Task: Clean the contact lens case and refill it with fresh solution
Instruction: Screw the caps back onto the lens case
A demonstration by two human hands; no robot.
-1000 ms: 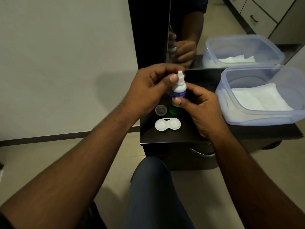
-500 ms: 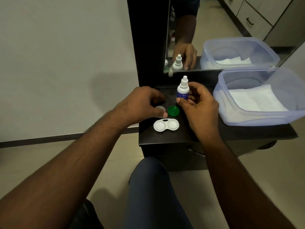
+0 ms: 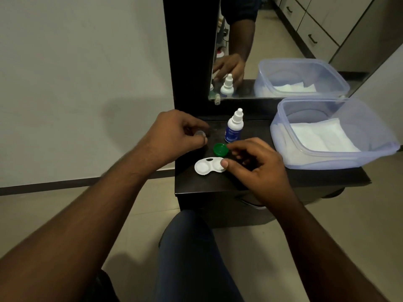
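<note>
The white contact lens case [image 3: 206, 166] lies uncapped on the dark dresser top [image 3: 218, 184], both wells facing up. A green cap [image 3: 220, 149] rests just behind it. The small white solution bottle [image 3: 233, 127] with a blue label stands upright behind the cap, with nothing touching it. My left hand [image 3: 178, 134] is curled to the left of the bottle, pinching a small clear cap [image 3: 200, 133] in its fingertips. My right hand [image 3: 257, 164] hovers over the case's right side, fingers apart, thumb tip on the case's right edge and index finger beside the green cap.
A clear plastic tub [image 3: 283, 138] with folded white tissue [image 3: 320, 136] inside stands to the right, close to my right hand. A mirror [image 3: 261, 51] rises behind the bottle. The dresser's front edge is just below the case. My knee is underneath.
My right hand set the bottle down and let go, then dropped to the lens case. My left hand left the bottle top, came down and picked up the clear cap.
</note>
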